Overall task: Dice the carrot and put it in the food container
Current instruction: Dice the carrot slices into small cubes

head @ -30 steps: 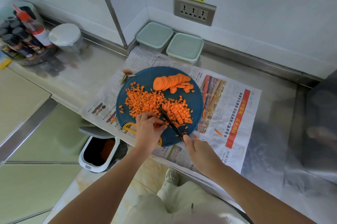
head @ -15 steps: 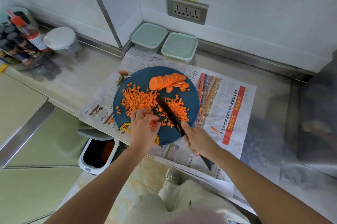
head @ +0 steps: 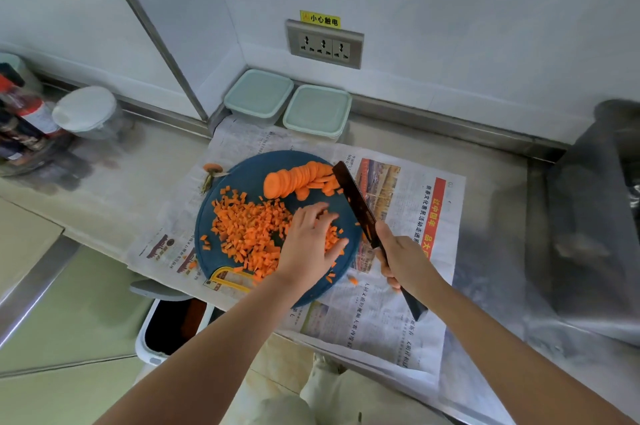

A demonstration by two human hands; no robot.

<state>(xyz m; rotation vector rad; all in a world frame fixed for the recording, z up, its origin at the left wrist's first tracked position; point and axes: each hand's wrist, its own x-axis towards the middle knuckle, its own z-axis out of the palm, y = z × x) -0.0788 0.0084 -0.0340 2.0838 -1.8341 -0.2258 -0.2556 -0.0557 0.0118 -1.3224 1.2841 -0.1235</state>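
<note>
A round blue cutting board lies on newspaper. A pile of diced carrot covers its middle, and a row of carrot slices lies at its far side. My left hand rests flat on the right part of the dice, fingers spread. My right hand grips the handle of a dark knife, whose blade is lifted off the board and points to the slices. Two lidded food containers stand against the wall behind the board.
A carrot top lies left of the board. Sauce bottles and a round lidded tub stand at the far left. An open bin sits below the counter edge. A wall socket is above the containers.
My right hand has lifted the knife off the dice and swung it to the right edge of the board. My left hand has uncurled and moved right onto the dice.
</note>
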